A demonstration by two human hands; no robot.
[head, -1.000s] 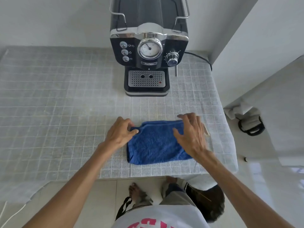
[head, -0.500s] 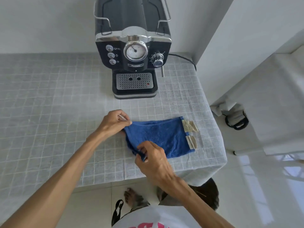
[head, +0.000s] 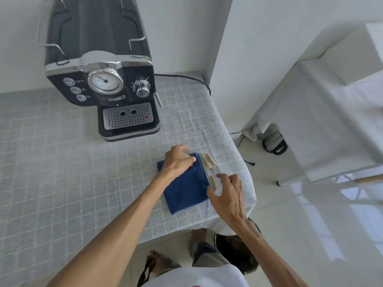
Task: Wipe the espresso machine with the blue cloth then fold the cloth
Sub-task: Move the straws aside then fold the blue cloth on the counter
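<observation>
Folding underway: cloth (head: pixel 186 189) lies doubled over, a dark blue rectangle flat on the tiled counter (head: pixel 62 172), near the counter's right front corner. Left hand (head: pixel 178 161) sits on the cloth's far edge, fingers curled down onto the fabric at the top right corner; whether it pinches the fabric or only presses, cannot tell. Right hand (head: pixel 227 195) is released, fingers spread and fairly straight, thumb side touching the cloth's right edge, rest of the hand over bare counter. Beige tags (head: pixel 209 161) poke out from the cloth's right edge, one near the left fingertips, another just beside the right hand's fingers. Espresso machine (head: pixel 103 79) stands at the back of the counter, well apart from the cloth, black cord (head: pixel 186 79) trailing off to its right.
</observation>
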